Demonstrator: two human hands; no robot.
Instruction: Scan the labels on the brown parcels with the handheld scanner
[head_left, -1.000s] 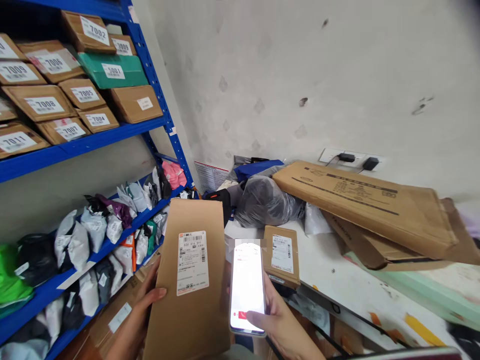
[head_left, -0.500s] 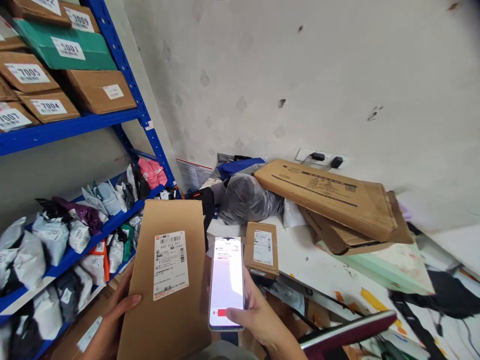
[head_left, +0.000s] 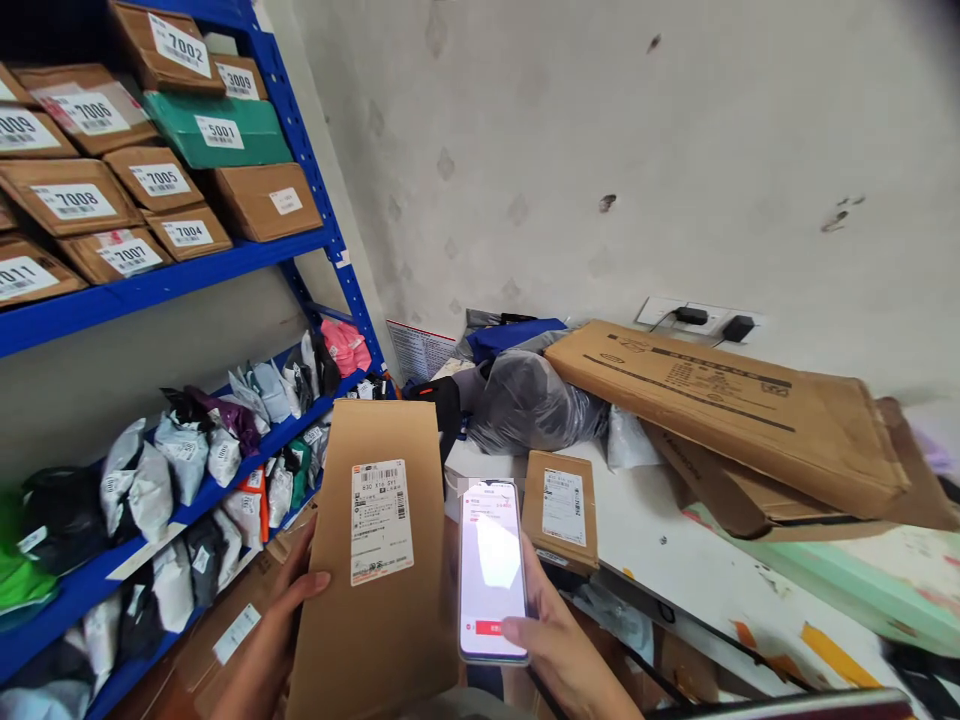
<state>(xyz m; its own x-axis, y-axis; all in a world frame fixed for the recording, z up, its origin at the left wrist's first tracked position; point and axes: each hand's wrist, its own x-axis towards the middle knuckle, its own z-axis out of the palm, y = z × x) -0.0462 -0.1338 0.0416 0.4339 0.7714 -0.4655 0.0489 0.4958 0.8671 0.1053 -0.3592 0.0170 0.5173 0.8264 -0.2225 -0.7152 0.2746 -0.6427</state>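
Observation:
My left hand (head_left: pixel 289 610) grips the left side of a tall brown cardboard box (head_left: pixel 367 640), thumb on its front face and the other fingers mostly hidden along the side. A white shipping label (head_left: pixel 382 522) with a barcode is stuck on the upper part of that face. Just right of the box, my right hand (head_left: pixel 555 625) holds a smartphone (head_left: pixel 491 570) upright with its lit screen towards me. The right thumb lies at the red button near the bottom of the screen.
Blue shelving (head_left: pixel 172 280) at the left carries numbered boxes and many bagged parcels. A smaller labelled box (head_left: pixel 577 550) sits on the white table (head_left: pixel 675 580). Behind it are a grey plastic bag (head_left: pixel 532 400) and large flattened cartons (head_left: pixel 727 410), below wall sockets with plugs (head_left: pixel 690 316).
The view has turned left, so shelves, table and cartons appear farther right. The box and smartphone have also shifted right in the picture, still held. The right thumb stays at the red button.

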